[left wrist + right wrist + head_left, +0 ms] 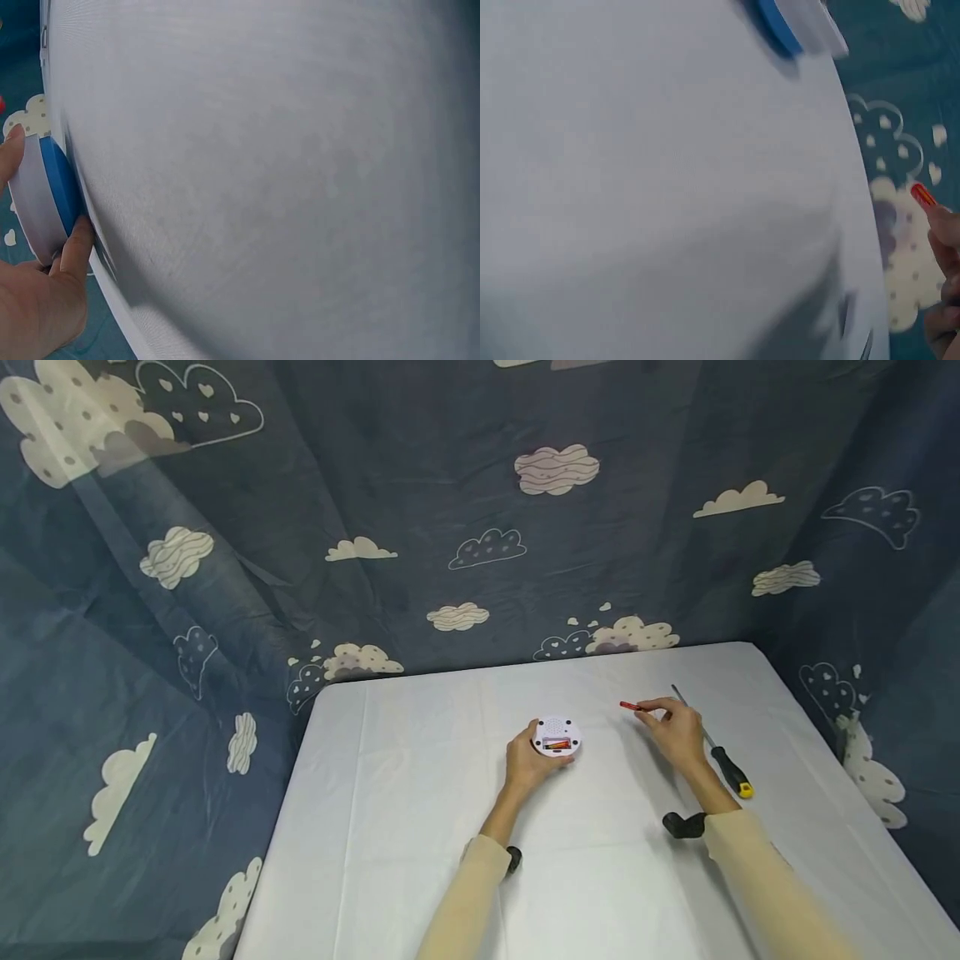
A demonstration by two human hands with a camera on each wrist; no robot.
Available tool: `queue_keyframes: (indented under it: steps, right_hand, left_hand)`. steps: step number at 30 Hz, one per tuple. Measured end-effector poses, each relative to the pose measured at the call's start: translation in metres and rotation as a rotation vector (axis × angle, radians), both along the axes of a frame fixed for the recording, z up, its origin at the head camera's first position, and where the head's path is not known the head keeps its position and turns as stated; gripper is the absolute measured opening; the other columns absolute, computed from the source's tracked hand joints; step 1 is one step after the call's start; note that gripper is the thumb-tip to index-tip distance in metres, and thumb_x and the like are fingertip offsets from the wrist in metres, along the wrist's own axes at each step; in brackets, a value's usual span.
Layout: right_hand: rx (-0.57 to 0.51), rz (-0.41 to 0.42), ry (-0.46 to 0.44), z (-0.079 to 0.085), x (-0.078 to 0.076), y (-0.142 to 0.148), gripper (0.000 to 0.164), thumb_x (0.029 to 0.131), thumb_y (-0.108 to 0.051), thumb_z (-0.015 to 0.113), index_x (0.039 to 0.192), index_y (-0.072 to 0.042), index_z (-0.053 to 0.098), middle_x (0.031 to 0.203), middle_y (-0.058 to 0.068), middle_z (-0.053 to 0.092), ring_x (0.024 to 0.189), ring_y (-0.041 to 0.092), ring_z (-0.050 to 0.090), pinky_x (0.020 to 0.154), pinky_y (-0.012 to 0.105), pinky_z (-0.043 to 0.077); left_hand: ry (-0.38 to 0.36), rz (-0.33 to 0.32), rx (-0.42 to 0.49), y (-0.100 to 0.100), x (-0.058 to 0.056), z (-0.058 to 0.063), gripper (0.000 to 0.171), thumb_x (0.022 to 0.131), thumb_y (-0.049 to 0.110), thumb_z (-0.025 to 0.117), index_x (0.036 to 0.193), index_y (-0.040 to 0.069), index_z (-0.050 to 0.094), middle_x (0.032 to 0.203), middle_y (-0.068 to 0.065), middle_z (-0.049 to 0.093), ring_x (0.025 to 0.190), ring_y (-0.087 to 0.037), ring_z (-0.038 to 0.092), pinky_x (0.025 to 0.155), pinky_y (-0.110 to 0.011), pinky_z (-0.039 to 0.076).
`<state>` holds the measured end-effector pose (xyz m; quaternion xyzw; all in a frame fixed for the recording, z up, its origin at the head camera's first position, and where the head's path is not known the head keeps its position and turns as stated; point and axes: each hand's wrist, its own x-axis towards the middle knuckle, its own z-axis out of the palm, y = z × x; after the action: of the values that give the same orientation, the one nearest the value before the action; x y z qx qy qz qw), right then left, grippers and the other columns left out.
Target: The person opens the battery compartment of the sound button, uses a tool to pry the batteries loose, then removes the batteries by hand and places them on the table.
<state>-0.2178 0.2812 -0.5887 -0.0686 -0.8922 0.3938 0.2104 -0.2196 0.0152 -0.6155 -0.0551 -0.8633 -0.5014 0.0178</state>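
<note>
My left hand grips a round white device by its edge, underside facing up. Its battery compartment lies uncovered, and a red-and-black battery shows inside. In the left wrist view the white side of the device has a blue part toward the table; thumb and fingers hold it from either side. To the right, my right hand pinches a thin red battery by one end, raised above the table and apart from the device. The battery's red tip also shows in the right wrist view.
A screwdriver with a black and yellow handle lies on the table beyond my right hand, its shaft partly behind the hand. The white-covered table ends at a dark cloud-patterned curtain at the back and sides.
</note>
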Motion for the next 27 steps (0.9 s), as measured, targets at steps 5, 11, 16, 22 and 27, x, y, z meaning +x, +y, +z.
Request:
queue_keyframes:
  steps: [5, 11, 16, 22, 27]
  right_hand:
    - [-0.094, -0.254, -0.087, -0.004, -0.001, 0.043, 0.025, 0.095, -0.021, 0.076, 0.112, -0.003, 0.079, 0.108, 0.020, 0.073, 0.066, 0.007, 0.045, 0.058, 0.025, 0.032]
    - [-0.249, -0.495, -0.171, -0.010, -0.003, 0.100, 0.032, 0.094, -0.029, 0.076, 0.119, -0.008, 0.078, 0.079, -0.017, 0.062, 0.080, 0.000, 0.043, 0.079, 0.028, 0.038]
    - [-0.431, -0.623, -0.225, -0.019, -0.008, 0.129, 0.030, 0.092, -0.030, 0.077, 0.120, -0.017, 0.079, 0.062, -0.039, 0.043, 0.084, -0.007, 0.045, 0.114, 0.038, 0.040]
    - [-0.547, -0.658, -0.204, -0.028, -0.013, 0.146, 0.018, 0.088, -0.021, 0.081, 0.100, -0.034, 0.083, 0.052, -0.040, 0.046, 0.067, -0.013, 0.041, 0.121, 0.034, 0.039]
    - [-0.602, -0.653, -0.260, -0.036, -0.011, 0.151, 0.029, 0.088, -0.020, 0.080, 0.073, -0.044, 0.073, 0.052, -0.038, 0.049, 0.064, -0.012, 0.045, 0.103, 0.021, 0.047]
  left_hand:
    - [-0.004, 0.006, 0.016, -0.002, 0.000, -0.002, 0.097, 0.064, 0.020, 0.101, 0.145, -0.005, 0.054, 0.141, -0.019, 0.065, 0.132, -0.028, 0.063, 0.115, -0.039, 0.050]
    - [-0.015, 0.004, 0.035, -0.003, 0.001, -0.005, 0.097, 0.065, 0.020, 0.100, 0.146, -0.005, 0.053, 0.143, -0.020, 0.064, 0.133, -0.029, 0.062, 0.116, -0.040, 0.048]
    - [-0.029, 0.025, 0.047, -0.009, 0.004, -0.007, 0.095, 0.065, 0.018, 0.100, 0.146, -0.003, 0.054, 0.142, -0.019, 0.065, 0.133, -0.029, 0.062, 0.116, -0.040, 0.048]
    - [-0.005, 0.037, 0.050, -0.015, 0.008, -0.007, 0.094, 0.066, 0.019, 0.099, 0.145, -0.006, 0.054, 0.141, -0.021, 0.064, 0.132, -0.031, 0.062, 0.115, -0.043, 0.049]
    - [-0.009, 0.035, 0.057, -0.017, 0.010, -0.005, 0.095, 0.065, 0.020, 0.100, 0.144, -0.006, 0.055, 0.141, -0.022, 0.064, 0.133, -0.031, 0.062, 0.115, -0.043, 0.049]
